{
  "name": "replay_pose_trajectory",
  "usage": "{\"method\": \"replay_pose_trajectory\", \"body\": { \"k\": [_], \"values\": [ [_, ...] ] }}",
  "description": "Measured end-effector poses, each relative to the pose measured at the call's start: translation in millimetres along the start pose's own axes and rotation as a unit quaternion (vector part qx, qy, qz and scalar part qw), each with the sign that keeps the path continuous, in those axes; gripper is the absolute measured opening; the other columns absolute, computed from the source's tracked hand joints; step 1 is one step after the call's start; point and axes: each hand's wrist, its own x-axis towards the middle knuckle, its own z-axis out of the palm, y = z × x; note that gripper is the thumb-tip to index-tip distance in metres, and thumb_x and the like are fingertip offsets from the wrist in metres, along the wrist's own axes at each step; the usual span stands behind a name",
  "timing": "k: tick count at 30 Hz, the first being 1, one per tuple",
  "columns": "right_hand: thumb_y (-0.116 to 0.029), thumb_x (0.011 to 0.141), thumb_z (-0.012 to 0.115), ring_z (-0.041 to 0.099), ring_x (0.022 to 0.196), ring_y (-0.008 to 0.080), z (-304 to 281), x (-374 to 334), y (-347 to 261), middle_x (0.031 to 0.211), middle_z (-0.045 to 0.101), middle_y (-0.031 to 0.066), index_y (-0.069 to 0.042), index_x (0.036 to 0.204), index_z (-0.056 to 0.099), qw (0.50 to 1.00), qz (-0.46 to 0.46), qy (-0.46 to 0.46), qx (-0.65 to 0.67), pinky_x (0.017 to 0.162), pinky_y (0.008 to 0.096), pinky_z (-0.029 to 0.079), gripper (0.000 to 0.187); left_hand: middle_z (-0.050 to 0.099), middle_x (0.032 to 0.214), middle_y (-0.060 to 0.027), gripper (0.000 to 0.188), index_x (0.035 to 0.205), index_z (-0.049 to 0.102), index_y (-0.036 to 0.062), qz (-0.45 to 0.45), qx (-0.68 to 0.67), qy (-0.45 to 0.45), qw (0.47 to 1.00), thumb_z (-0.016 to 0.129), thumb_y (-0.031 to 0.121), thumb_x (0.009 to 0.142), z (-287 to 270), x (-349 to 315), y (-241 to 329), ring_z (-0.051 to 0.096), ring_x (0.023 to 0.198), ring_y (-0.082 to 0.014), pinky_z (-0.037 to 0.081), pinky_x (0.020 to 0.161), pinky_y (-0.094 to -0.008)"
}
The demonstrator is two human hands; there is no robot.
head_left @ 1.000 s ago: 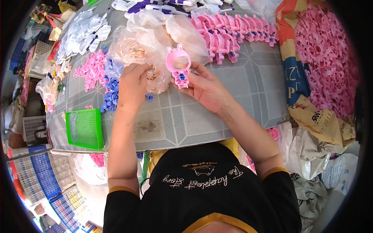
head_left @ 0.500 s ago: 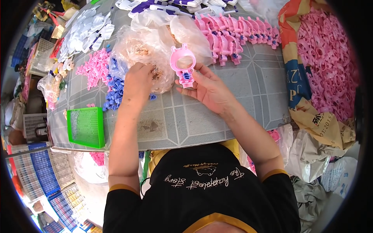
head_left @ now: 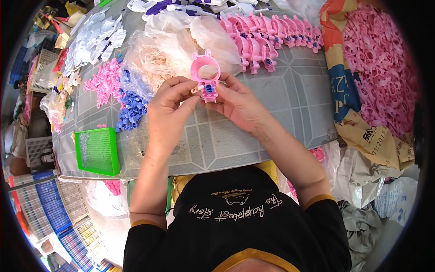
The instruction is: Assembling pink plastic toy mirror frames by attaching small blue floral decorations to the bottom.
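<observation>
My right hand (head_left: pixel 239 103) is closed around the lower right side of a pink plastic ring-shaped part with small ears (head_left: pixel 195 71), held upright over the table. A small dark blue piece (head_left: pixel 209 89) sits in its lower body. From the left, my left hand (head_left: pixel 170 108) pinches a small cream-coloured piece (head_left: pixel 195 90) between thumb and fingers, right beside the pink part's lower left side. Whether that piece touches the part, I cannot tell. Just behind my left hand lies an open clear plastic bag (head_left: pixel 179 27) of small beige pieces (head_left: pixel 156 72).
Small blue pieces (head_left: pixel 132 109) and small pink pieces (head_left: pixel 103 81) lie left of the bag. A green tray (head_left: pixel 113 154) stands at the near left edge. Rows of pink parts (head_left: pixel 256 47) lie behind; a big sack of pink parts (head_left: pixel 346 86) is on the right.
My left hand has come out of the bag area, moving right to the pink part with a small cream-coloured piece. The right hand still holds the pink part.
</observation>
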Motion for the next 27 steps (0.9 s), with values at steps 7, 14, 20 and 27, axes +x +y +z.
{"method": "replay_pose_trajectory", "body": {
  "k": [7,14,20,27],
  "values": [
    [-0.019,0.106,0.059,0.066,0.117,0.0213,0.4,-0.2,2.3,0.132,0.063,0.0085,-0.01,0.142,0.047,1.0,-0.007,0.0,-0.026,0.101,0.0382,0.055,0.039,0.071,0.101,-0.0115,0.013,0.102,0.076,-0.0019,0.156,0.297,0.012,0.942,0.075,-0.001,0.089,2.4,4.6,3.6,0.07,0.087,-0.0185,0.055,0.077,-0.0284],
    [-0.008,0.104,0.06,0.062,0.122,0.0175,-0.1,0.2,7.3,0.135,0.061,0.0063,-0.009,0.139,0.05,0.997,-0.059,-0.016,-0.057,0.106,0.0362,0.052,0.037,0.07,0.091,-0.0147,0.011,0.093,0.075,0.0,0.173,0.35,0.035,0.92,0.079,0.006,0.084,9.7,5.0,2.3,0.068,0.081,-0.0309,0.055,0.073,-0.0385],
    [-0.004,0.103,0.06,0.061,0.123,0.0175,3.6,-2.8,3.6,0.132,0.063,0.0068,-0.008,0.14,0.05,0.998,-0.045,0.003,-0.051,0.107,0.0355,0.051,0.038,0.069,0.088,-0.0136,0.012,0.091,0.073,-0.0008,0.122,0.307,0.002,0.944,0.079,0.007,0.084,8.7,8.1,4.1,0.067,0.081,-0.0318,0.054,0.073,-0.0389],
    [-0.008,0.104,0.06,0.062,0.12,0.0165,-3.9,1.3,7.1,0.129,0.064,0.0051,-0.007,0.137,0.052,0.989,-0.058,-0.037,-0.131,0.106,0.0349,0.051,0.034,0.067,0.092,-0.0143,0.015,0.093,0.07,-0.0005,0.165,0.341,-0.054,0.924,0.079,0.008,0.085,-1.7,10.6,3.5,0.065,0.087,-0.0331,0.053,0.076,-0.0411]
  ]
}}
